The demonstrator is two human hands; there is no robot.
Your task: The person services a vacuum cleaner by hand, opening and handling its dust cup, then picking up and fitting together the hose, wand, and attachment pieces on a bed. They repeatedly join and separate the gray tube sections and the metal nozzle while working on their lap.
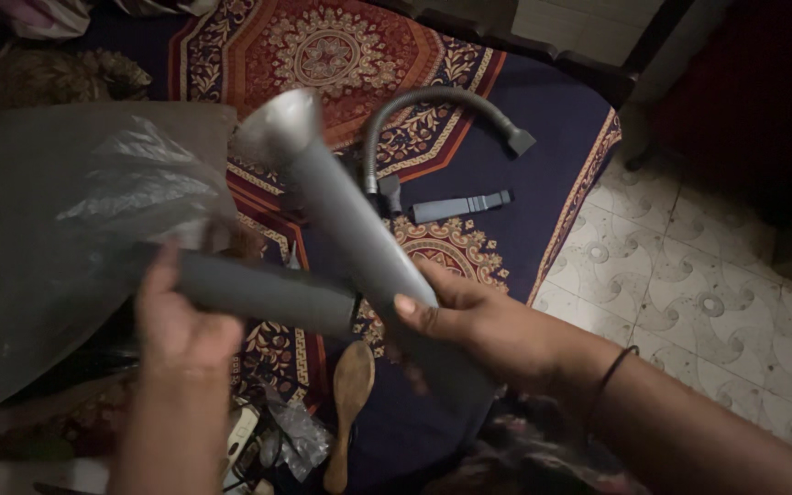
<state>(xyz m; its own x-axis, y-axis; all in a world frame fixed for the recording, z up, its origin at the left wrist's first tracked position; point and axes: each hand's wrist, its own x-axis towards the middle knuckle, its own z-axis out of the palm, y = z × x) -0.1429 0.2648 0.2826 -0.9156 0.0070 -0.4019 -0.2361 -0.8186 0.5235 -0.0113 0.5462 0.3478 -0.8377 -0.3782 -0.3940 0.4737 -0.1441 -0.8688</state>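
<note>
Gripping a dark grey tube (263, 293) in left hand (181, 325), right hand (469, 325) closed around light grey tube (346, 206) angled up over patterned bedspread (506, 101), flexible hose (433, 115) and wooden brush (350, 390) lying nearby

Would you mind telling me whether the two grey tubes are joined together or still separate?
Separate. The left hand holds the dark tube, the right hand the lighter tube; they cross at an angle, not end to end.

A bent grey hose (433, 105), flat nozzle (460, 206) and wooden brush (350, 394) lie on patterned cloth (543, 119).
</note>
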